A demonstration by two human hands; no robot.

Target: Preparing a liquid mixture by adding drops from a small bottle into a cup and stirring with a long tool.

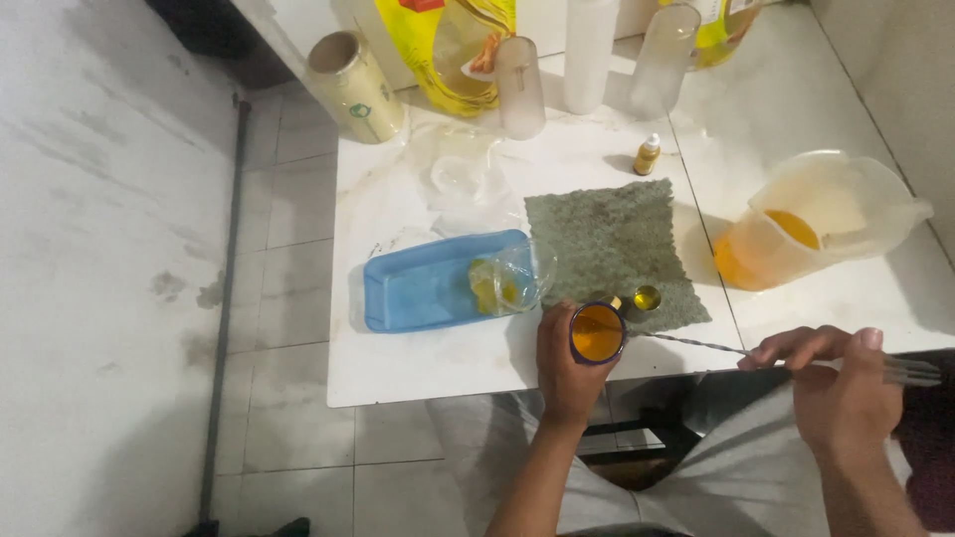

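The left hand point(569, 370) fingers wrap a small cup point(598, 332), already full of orange liquid, at the desk point(418, 368) edge. The right hand point(844, 390) fingers pinch a long stirrer point(696, 343); its tip is beside the cup, not in it.

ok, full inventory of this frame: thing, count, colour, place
small cup: 1, dark rim, orange liquid, table front edge, in left hand
long spoon: 1, metal, twisted handle, bowl by the cup, in right hand
cloth: 1, grey-green, table centre
tray: 1, blue, left of cloth
clear cup: 1, yellowish contents, at tray's right end
jug: 1, translucent, orange liquid, table right
dropper bottle: 1, amber, behind cloth
frosted tubes: 2, whitish, table back
white bottle: 1, between the tubes
oil pouch: 1, yellow, table back
roll: 1, pale, back left corner
table: 1, white
left hand: grips small cup
right hand: holds spoon handle
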